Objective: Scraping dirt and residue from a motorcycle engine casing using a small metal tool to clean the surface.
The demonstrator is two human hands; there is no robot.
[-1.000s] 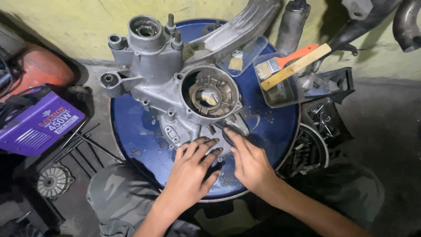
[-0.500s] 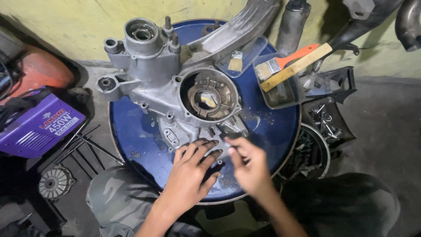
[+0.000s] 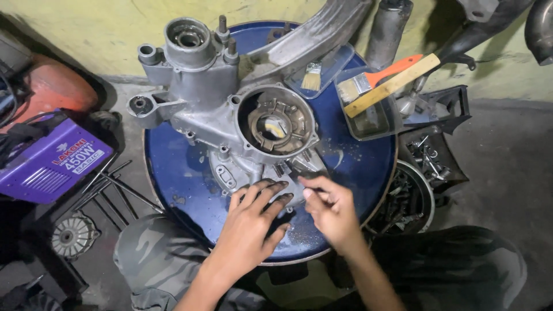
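Note:
A grey metal engine casing (image 3: 230, 109) lies on a round blue drum top (image 3: 351, 167). My left hand (image 3: 253, 222) rests flat with spread, greasy fingers on the casing's near edge. My right hand (image 3: 331, 210) sits just to its right, fingers curled and pinched together by the casing's lower right corner; whether it holds a small part is hidden. A round opening with a metal hub (image 3: 276, 124) sits in the casing above both hands.
A clear tray with a wooden-handled brush (image 3: 391, 83) and an orange-handled brush (image 3: 397, 66) stands at the drum's far right. A purple box-shaped machine (image 3: 49, 161) is at left, thin metal rods (image 3: 115, 187) beside it. Dark bins of small parts (image 3: 426, 167) stand at right.
My right hand has curled from flat on the drum into a pinch and shifted a little toward the casing. The left hand stays spread in place. The view has drifted slightly.

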